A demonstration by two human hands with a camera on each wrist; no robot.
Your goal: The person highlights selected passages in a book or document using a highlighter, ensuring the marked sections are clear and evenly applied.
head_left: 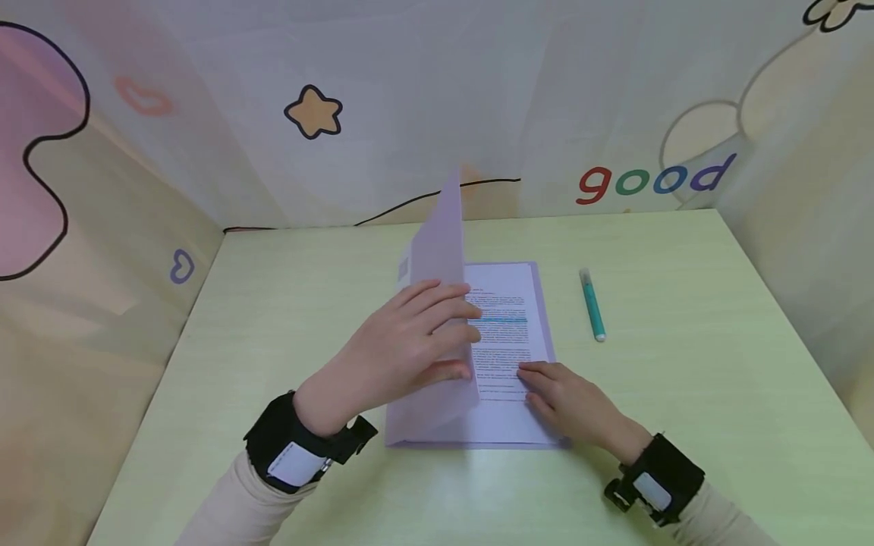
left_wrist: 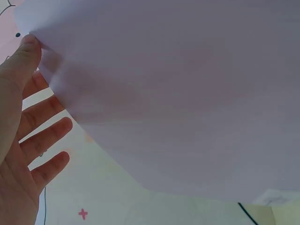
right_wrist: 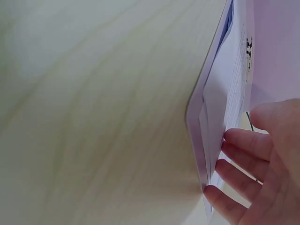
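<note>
A pale purple folder lies on the table with its front cover raised nearly upright. My left hand holds the cover by its edge. In the left wrist view, the thumb is on the near face of the cover, with the fingers spread at its far side. Inside the folder is a sheet of printed paper, one line marked in blue. My right hand rests with extended fingers on the sheet's right side. The right wrist view shows its fingertips against the paper and folder edge.
A teal marker, capped, lies to the right of the folder. The pale green table meets a printed fabric backdrop at the back and sides.
</note>
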